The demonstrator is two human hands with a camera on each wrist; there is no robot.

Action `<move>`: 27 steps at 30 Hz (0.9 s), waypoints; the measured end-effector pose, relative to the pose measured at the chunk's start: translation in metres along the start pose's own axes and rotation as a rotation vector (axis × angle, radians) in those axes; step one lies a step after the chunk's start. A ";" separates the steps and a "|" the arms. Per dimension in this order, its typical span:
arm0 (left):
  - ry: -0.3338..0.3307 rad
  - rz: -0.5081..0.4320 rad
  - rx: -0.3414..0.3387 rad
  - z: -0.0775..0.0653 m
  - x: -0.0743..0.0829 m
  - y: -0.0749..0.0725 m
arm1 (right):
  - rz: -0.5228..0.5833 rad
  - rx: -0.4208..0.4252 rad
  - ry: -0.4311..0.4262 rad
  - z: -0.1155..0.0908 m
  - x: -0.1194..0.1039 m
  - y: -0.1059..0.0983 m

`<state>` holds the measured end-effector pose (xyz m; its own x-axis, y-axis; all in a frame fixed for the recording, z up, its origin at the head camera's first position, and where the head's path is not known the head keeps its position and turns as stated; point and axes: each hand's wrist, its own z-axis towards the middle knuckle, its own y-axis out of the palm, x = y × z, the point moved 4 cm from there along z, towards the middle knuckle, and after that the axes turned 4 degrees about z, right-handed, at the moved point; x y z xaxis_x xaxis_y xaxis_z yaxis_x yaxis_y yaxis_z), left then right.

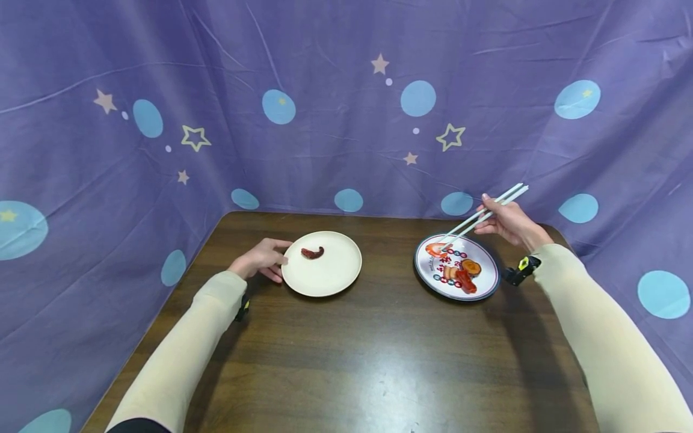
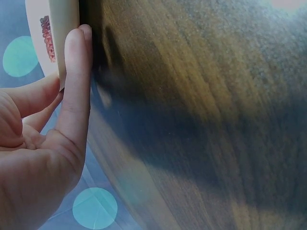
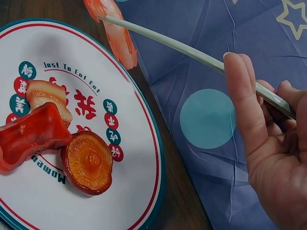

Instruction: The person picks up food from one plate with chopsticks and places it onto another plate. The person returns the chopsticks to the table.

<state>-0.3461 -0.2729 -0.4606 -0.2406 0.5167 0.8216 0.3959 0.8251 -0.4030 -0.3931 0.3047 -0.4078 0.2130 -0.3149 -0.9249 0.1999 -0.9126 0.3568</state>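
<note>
In the head view my left hand (image 1: 263, 260) pinches the left rim of a cream plate (image 1: 330, 279). The left wrist view shows the thumb on the plate's upper side and fingers (image 2: 76, 81) underneath. On that plate lies a curved, bumpy dark-red food piece (image 1: 312, 253). My right hand (image 1: 506, 222) holds a pair of pale chopsticks (image 1: 487, 210), whose tips grip an orange-and-white shrimp (image 3: 119, 38) over the far-left part of a printed white plate (image 3: 129, 191). This plate bears a brown mushroom cap (image 3: 88, 163), a glossy red piece (image 3: 36, 134) and a pale layered slice (image 3: 47, 93).
Both plates are at the far half of a brown wooden table (image 1: 335, 361). A purple curtain (image 1: 335, 48) with stars and blue dots hangs right behind the table and along its sides. A dark wrist camera (image 1: 522, 270) sits beside the printed plate.
</note>
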 end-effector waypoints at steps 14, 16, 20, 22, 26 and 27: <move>-0.004 -0.005 -0.002 0.001 -0.002 -0.001 | -0.020 0.006 0.003 0.001 0.000 0.005; -0.002 -0.008 -0.004 0.001 -0.002 -0.001 | -0.022 0.004 -0.001 0.002 0.001 0.006; -0.001 -0.010 -0.003 0.002 -0.002 -0.001 | -0.028 0.005 -0.002 0.003 0.004 0.009; -0.002 -0.007 -0.003 0.002 -0.003 -0.001 | -0.029 0.004 0.004 0.004 0.006 0.011; -0.001 -0.005 -0.003 0.002 -0.003 -0.002 | -0.018 0.007 0.011 0.007 0.010 0.016; -0.001 -0.008 -0.003 0.002 -0.003 -0.002 | -0.017 0.004 0.010 0.007 0.011 0.017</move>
<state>-0.3479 -0.2752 -0.4633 -0.2450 0.5104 0.8243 0.3967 0.8286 -0.3951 -0.3942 0.2834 -0.4127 0.2192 -0.2972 -0.9293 0.1995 -0.9187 0.3409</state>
